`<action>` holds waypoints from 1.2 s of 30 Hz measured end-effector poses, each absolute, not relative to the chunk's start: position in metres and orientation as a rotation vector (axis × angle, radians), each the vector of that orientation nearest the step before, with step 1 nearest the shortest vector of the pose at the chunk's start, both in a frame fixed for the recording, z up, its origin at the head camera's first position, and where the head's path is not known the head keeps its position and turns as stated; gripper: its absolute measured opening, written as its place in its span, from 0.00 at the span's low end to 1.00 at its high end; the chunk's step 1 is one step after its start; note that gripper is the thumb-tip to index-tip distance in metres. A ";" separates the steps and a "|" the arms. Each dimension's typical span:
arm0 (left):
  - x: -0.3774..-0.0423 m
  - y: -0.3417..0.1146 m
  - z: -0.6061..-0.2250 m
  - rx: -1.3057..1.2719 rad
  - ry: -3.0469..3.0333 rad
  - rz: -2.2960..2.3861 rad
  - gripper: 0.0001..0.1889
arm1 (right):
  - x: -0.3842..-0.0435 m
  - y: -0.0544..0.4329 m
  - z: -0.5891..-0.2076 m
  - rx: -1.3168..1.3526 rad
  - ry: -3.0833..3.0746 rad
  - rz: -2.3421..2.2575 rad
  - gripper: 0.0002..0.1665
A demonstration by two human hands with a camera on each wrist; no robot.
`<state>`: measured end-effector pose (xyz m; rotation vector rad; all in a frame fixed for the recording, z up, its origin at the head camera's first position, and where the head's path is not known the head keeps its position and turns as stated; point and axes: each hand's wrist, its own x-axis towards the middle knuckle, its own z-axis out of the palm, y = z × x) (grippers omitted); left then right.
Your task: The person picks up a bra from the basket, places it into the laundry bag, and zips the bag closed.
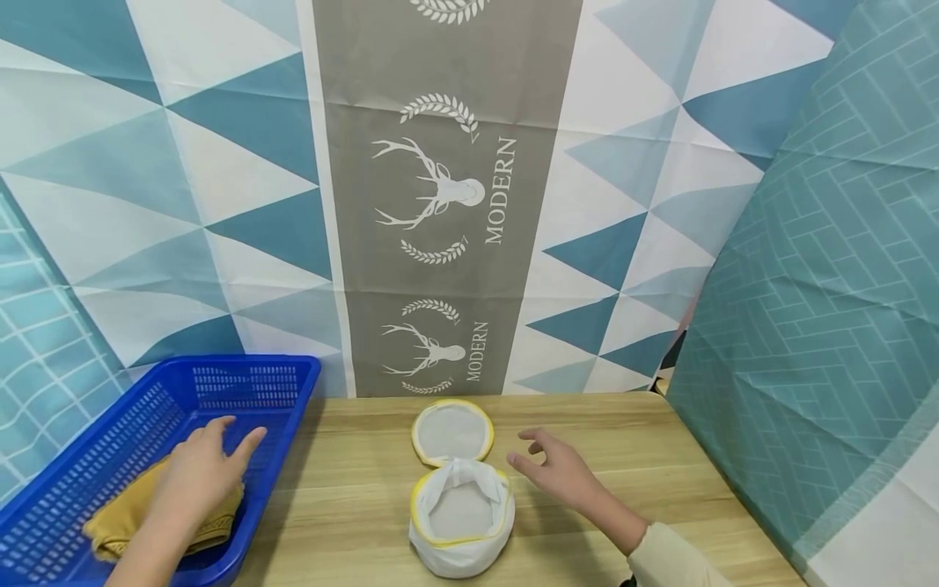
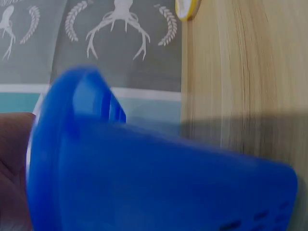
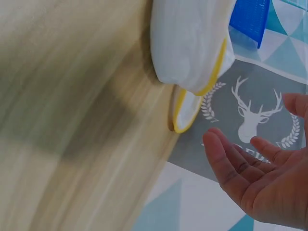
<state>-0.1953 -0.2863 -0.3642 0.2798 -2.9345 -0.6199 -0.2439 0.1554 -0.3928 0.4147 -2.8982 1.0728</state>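
At eight o'clock sits a perforated blue plastic basket [image 1: 245, 387] with a folded mustard-yellow cloth [image 1: 132, 507] inside, limp and best pinched by its folded edge; the left hand [image 1: 196, 471] is over it, fingers loosely spread, seemingly empty. At six o'clock stands a round white fabric bag with yellow trim [image 1: 460, 559] — light, collapsible, best held by its rim — and the right hand [image 1: 555, 471], at its two o'clock, is half-curled around nothing.
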 end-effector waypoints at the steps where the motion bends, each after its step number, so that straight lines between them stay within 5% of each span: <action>1: -0.194 -0.290 -0.364 0.292 -2.942 -0.613 0.50 | -0.243 0.155 -0.394 0.426 -2.904 1.084 0.31; 36: -0.168 -0.377 -0.394 0.850 -3.000 -0.477 0.48 | -0.241 0.149 -0.434 0.566 -3.006 1.247 0.33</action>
